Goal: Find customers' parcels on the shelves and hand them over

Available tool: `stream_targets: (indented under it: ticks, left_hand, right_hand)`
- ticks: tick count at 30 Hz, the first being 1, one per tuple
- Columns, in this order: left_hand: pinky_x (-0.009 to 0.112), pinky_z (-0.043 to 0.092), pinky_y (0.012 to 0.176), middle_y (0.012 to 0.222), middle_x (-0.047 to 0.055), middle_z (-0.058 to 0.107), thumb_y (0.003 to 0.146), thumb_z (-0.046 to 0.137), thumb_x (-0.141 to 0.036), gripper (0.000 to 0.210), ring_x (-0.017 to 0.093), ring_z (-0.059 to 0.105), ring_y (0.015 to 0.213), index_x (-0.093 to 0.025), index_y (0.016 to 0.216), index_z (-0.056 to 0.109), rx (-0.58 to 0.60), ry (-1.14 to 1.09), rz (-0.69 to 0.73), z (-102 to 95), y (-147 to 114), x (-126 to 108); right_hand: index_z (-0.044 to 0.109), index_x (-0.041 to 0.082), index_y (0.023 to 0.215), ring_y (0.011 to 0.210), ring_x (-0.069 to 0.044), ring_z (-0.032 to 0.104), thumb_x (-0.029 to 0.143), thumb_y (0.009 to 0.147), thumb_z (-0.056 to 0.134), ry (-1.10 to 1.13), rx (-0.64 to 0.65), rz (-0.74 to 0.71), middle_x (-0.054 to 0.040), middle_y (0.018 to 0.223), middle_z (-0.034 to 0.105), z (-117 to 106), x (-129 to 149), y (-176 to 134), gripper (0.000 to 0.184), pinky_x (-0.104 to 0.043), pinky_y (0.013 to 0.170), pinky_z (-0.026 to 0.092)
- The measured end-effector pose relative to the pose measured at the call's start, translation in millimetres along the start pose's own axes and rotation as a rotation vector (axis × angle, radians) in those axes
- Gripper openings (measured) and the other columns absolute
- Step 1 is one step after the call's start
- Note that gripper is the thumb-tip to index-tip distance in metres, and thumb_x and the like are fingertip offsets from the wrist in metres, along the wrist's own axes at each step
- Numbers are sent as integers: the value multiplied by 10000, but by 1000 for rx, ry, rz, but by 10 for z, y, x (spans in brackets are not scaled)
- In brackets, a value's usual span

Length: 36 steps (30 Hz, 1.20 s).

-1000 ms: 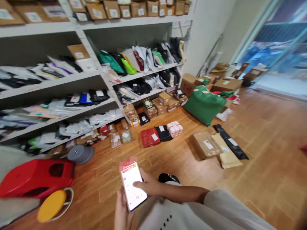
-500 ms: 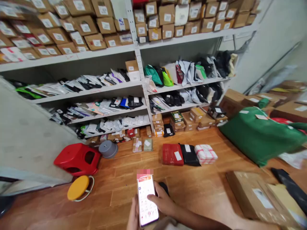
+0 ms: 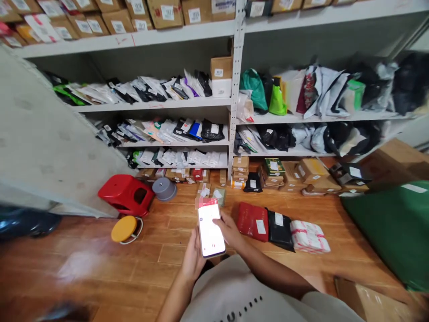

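A smartphone (image 3: pixel 212 232) with a bright white screen and a red band along its top is held upright in front of my body. My left hand (image 3: pixel 191 257) wraps around its left edge, the fingers partly hidden behind it. At the right edge, my right hand (image 3: pixel 230 230) grips the phone too, its thumb over the screen. Beyond the phone on the wooden floor lie a red parcel (image 3: pixel 253 220), a black parcel (image 3: pixel 280 230) and a white parcel with pink tape (image 3: pixel 309 236), side by side.
White shelves (image 3: pixel 154 105) packed with bagged parcels and labelled boxes stand ahead. A red stool (image 3: pixel 117 190), a grey tub (image 3: pixel 164 189) and a yellow round stool (image 3: pixel 124 229) are at left. A large green sack (image 3: pixel 395 228) and a cardboard box (image 3: pixel 375 299) lie at right.
The view has shifted, so the phone and hands sit higher in the picture and more of my shirt shows. The phone screen has gone from rows of icons to mostly white.
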<state>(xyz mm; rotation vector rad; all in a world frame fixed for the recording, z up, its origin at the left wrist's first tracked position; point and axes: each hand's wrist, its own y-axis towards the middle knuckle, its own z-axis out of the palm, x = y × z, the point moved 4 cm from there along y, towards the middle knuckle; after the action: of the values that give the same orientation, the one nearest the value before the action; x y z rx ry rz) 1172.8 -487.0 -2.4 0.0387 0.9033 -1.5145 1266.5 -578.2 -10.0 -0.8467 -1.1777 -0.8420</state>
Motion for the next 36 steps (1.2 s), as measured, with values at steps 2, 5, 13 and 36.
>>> stream_targets:
  ticks: [2,5,13,36]
  left_hand:
    - [400,345,1107,1309,113,603,889,544,-487,638,277,475,1292,-154,1418,418,16,-45,-6,3,174,-119]
    - [401,315,1129,1356,104,566,894,547,-463,601,269,422,1335,-162,1402,440,40,-32,12,-48,415,-346]
    - [408,290,1141,1409,114,511,826,610,-525,619,306,332,1387,-173,1331,537,126,129,34,-314,1092,-1302]
    - [445,264,1152,1419,89,505,931,408,-519,581,281,353,1378,-184,1404,457,333,141,-152,-797,2004,-3249]
  right_hand:
    - [595,182,949,725,-178,575,269,735,555,0,-7,-12,-18,830,640,57,64,204,235,-297,653,462]
    - [594,194,1030,802,-196,593,260,741,574,-3,-38,-41,-35,908,655,197,137,500,296,-315,713,478]
    - [544,208,1184,886,-232,624,343,839,541,19,-105,-74,-71,1001,662,824,155,1376,370,-375,804,503]
    - [551,307,1322,1357,-382,234,538,875,431,-968,-253,-717,-50,1557,171,2094,370,2182,516,-605,1068,214]
